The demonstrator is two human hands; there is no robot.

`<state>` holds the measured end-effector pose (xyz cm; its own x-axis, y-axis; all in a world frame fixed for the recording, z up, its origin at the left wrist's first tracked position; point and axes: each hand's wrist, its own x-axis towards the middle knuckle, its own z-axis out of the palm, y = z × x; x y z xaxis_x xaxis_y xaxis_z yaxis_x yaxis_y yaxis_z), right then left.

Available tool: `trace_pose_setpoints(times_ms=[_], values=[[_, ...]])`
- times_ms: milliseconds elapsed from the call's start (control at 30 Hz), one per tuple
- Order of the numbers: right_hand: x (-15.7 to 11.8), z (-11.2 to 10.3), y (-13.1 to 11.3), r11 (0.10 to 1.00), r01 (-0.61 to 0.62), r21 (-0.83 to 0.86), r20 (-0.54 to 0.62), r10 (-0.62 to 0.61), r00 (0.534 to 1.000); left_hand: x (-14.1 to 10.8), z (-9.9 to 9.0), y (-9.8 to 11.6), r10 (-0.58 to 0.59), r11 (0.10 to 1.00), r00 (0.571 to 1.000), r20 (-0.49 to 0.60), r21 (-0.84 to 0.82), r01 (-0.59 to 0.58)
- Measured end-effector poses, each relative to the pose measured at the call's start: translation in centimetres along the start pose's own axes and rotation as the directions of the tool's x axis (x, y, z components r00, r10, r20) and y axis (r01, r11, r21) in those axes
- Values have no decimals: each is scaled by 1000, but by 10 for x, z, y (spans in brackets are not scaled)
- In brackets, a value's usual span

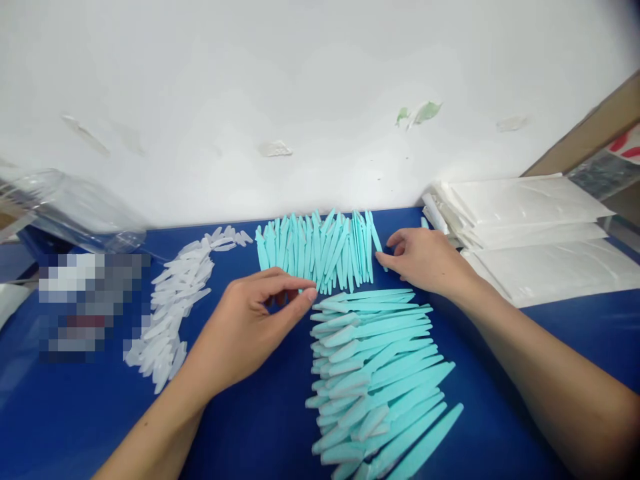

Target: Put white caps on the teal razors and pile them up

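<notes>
White wall [310,73] rises behind our work, marked by scuffs and torn scraps, one of them greenish, and below it spreads a blue tabletop [250,427].

At the far left we have a crumpled clear plastic bag [85,207], and in front of it a patch masked in coarse squares, so we cannot tell what lies there. Next comes a loose trail of translucent white slips [183,287], heaped on one another and running from near the wall down toward our left forearm.

Our left hand [255,327] reaches in with thumb and forefinger tips drawn together at the lower edge of a row of turquoise sticks [325,247]; we cannot tell whether anything sits between them. That row stands side by side, mostly pointing toward the wall, some crossing. Just below it, a layered pile of turquoise sticks [380,360] lies crosswise, the broader, paler ends leftward and the narrow ends rightward.

At the row's right end, our right hand [425,260] has its curled fingers and thumb at the lower end of the outermost stick [376,233]; we cannot tell how firmly they close on it. Beyond that wrist lie stacked white packets [530,207], then brown cardboard [585,127] at the far right.
</notes>
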<state>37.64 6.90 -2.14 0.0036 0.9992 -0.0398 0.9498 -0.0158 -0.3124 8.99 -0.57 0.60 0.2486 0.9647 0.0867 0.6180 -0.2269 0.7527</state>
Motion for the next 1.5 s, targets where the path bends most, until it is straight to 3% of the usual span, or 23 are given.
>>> trace_pose_setpoints(times_ms=[100, 200, 300, 400, 500, 567, 667, 833, 1000, 1100, 1167, 1233, 1267, 1333, 1400, 1500], values=[[1, -6, 1, 999, -33, -14, 28, 34, 999, -3, -26, 1, -28, 996, 987, -159, 76, 40], [0, -12, 4, 997, -74, -27, 68, 75, 995, -17, -60, -2, -129, 959, 954, -271, 212, 190], [3, -14, 8, 995, -94, -16, 122, 95, 988, -43, -90, -15, -222, 877, 948, -226, 378, 296], [6, -14, 10, 994, -105, -7, 142, 105, 984, -73, -106, -39, -374, 756, 924, -81, 550, 355], [7, -13, 10, 993, -119, -7, 132, 119, 984, -94, -107, -63, -445, 587, 892, -77, 727, 355], [7, -14, 9, 992, -128, -6, 129, 128, 983, -99, -103, -74, -467, 540, 880, -84, 761, 359], [6, -16, 8, 991, -135, -1, 126, 134, 983, -99, -95, -77, -460, 541, 883, -98, 757, 366], [5, -16, 9, 993, -115, 42, 116, 109, 987, -94, -86, -65, -349, 617, 931, -107, 721, 314], [-3, -21, 13, 992, -87, 94, 23, 85, 996, -87, -80, -58, -249, 637, 956, -152, 718, 280], [-14, -34, 15, 980, -31, 199, -4, 33, 999, -71, -78, -42, -211, 749, 966, -148, 611, 257], [-22, -45, 16, 940, 32, 339, 84, -64, 994, -51, -75, -30, -226, 869, 965, -133, 420, 261], [-29, -52, 16, 856, 61, 514, 221, -200, 954, -28, -69, -21, -217, 969, 976, 2, 125, 215], [-32, -54, 16, 810, 59, 584, 269, -262, 927, -15, -65, -18, -211, 977, 975, 63, 2, 211], [-35, -53, 17, 734, 54, 677, 303, -344, 888, 6, -54, -17, -217, 957, 973, 77, -181, 228], [-37, -47, 19, 698, 59, 713, 291, -372, 882, 19, -40, -19, -212, 873, 972, 101, -428, 235], [-40, -38, 21, 681, 56, 730, 309, -403, 862, 20, -22, -24, -220, 755, 956, 195, -587, 293]])
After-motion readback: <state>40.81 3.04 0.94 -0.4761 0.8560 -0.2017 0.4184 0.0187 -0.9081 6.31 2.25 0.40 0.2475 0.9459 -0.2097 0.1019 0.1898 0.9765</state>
